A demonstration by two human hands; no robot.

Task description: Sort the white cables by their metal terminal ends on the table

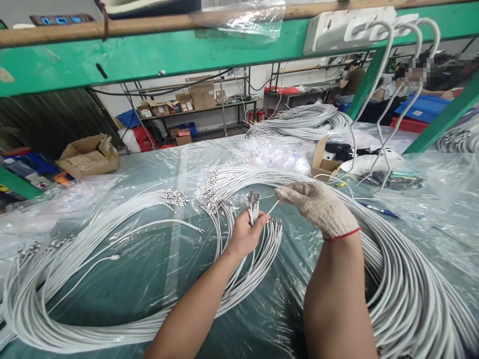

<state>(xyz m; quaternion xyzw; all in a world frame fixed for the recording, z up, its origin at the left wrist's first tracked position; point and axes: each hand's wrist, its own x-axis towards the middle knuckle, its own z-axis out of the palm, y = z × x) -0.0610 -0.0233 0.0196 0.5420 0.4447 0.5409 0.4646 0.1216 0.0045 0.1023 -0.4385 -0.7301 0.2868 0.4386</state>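
Observation:
My bare left hand [246, 233] is closed around several white cables, and their metal connector ends [253, 198] stick up above the fingers. In a knitted glove with a red cuff, my right hand [318, 207] pinches the end of a single white cable [274, 206] just right of that bunch; its tip is hidden in the fingers. Below my left hand hang more looped cables [267, 259]. A large curved bundle of white cables [404, 264] passes behind and right of my gloved hand. Another looped bundle [86, 239] lies at the left, its metal ends gathered near the middle.
A green beam [179, 55] with a power strip [348, 30] and plugged-in cords crosses above the plastic-covered table [149, 269]. Behind my hands are an open small carton [324, 162], a blue pen [379, 210] and a far cable coil [299, 122]. People sit at the back right.

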